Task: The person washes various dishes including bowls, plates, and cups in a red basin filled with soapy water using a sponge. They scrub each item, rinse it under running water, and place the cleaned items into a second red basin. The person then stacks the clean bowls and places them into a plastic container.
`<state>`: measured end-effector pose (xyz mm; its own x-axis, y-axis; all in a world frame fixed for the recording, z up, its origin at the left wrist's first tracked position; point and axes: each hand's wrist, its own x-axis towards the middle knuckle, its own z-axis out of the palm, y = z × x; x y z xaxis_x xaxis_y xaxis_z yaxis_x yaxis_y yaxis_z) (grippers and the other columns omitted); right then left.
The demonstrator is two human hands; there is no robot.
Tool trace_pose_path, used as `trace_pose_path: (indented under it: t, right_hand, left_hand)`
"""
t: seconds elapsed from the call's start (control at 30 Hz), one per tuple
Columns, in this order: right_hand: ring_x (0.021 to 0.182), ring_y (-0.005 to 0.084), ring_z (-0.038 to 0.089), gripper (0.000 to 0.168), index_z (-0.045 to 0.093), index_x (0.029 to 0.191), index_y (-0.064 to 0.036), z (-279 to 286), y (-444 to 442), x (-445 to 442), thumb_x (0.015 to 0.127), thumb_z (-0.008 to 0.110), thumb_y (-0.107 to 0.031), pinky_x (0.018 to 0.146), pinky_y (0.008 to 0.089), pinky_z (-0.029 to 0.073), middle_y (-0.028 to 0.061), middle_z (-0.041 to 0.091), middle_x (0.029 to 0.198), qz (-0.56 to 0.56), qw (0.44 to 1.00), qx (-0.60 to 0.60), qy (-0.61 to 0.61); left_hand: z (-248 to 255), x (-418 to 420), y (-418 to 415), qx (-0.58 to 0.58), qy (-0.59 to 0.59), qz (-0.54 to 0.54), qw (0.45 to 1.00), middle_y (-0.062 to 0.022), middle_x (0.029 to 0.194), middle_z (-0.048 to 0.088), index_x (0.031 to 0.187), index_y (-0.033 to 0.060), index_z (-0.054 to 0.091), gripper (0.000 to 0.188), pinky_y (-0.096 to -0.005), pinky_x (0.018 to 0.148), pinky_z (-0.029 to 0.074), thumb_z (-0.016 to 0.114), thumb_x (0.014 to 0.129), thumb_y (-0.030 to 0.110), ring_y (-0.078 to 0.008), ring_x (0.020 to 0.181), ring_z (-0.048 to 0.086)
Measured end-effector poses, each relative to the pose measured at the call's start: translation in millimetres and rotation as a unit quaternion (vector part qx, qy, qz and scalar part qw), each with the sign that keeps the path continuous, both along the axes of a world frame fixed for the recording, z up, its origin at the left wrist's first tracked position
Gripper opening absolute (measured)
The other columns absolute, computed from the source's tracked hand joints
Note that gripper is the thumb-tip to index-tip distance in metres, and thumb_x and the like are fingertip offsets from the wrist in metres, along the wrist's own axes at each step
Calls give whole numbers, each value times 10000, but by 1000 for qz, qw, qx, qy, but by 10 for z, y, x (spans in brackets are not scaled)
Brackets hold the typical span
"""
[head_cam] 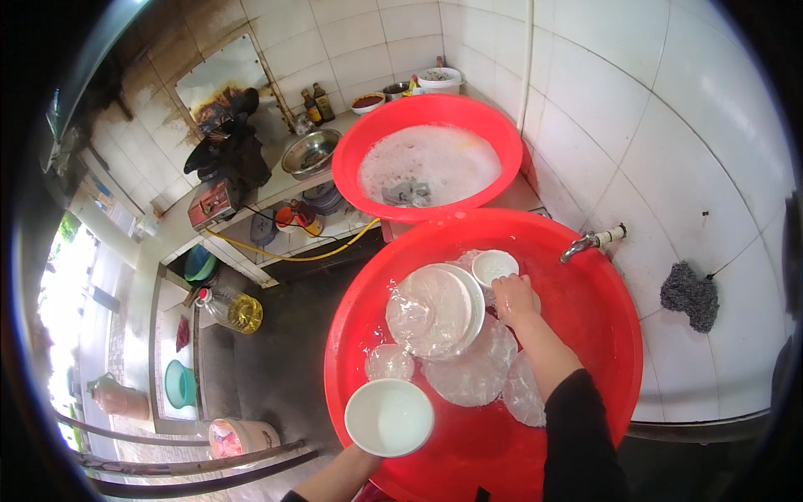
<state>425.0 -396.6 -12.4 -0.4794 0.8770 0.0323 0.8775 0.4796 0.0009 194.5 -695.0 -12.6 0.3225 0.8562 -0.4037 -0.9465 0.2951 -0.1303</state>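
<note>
My left hand (365, 458) holds a white bowl (389, 417) from below, over the near left rim of a large red plastic basin (583, 326). The bowl's open side faces up towards me. Inside the basin, my right hand (515, 298) has its fingers on the rim of a small white bowl (495, 267). Left of that hand, stacked white plates (430, 310) sit in clear, rippling water. More dishes lie under the surface, among them a round plate (470, 370) and a small dish (389, 363); their outlines are blurred by the water.
A second red basin (348, 166) with suds and a grey cloth (406, 193) stands behind. From the right wall, a metal tap (580, 245) juts over the near basin. Steel wool (689, 298) hangs there. Left are a steel bowl (310, 154), a yellow hose (301, 257) and an oil bottle (232, 310).
</note>
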Motion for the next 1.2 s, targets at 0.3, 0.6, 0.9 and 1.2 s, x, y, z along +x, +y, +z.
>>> trace_pose_path:
  t: [0.3,0.6,0.9,1.2]
  right_hand:
    - [845,321,601,189,599,855,-26,338,-377,690,805,523,-191,721,436,463,161,618,878,-140,975,-147,94]
    - [823,314,612,222,609,933,-20,36,-904,1105,845,491,-187,685,418,485,170,624,928,-136,981,-133,45]
    - [740,222,594,197,567,976,-7,1082,-1690,806,881,480,-156,657,331,469,126,606,856,-144,800,-314,491]
    - [938,280,552,207,578,954,-55,1440,-2300,115,815,586,-209,790,371,458,86,597,950,281,901,-131,302]
  left_hand:
    - [-63,80,18,-3,5,-47,999,-83,1157,568,1161,101,539,384,-416,931,435,432,897,359,-256,1075,535]
    - [-10,156,71,6,24,-83,996,-89,1156,568,1161,98,538,384,-420,929,437,434,897,356,-260,1072,538]
    - [510,435,300,10,93,-61,994,-123,1253,501,1237,93,478,465,-498,942,417,439,886,396,-312,1146,487]
    - [308,508,331,82,-44,-90,992,-136,1344,412,1317,107,399,554,-519,1000,354,375,892,463,-334,1208,423]
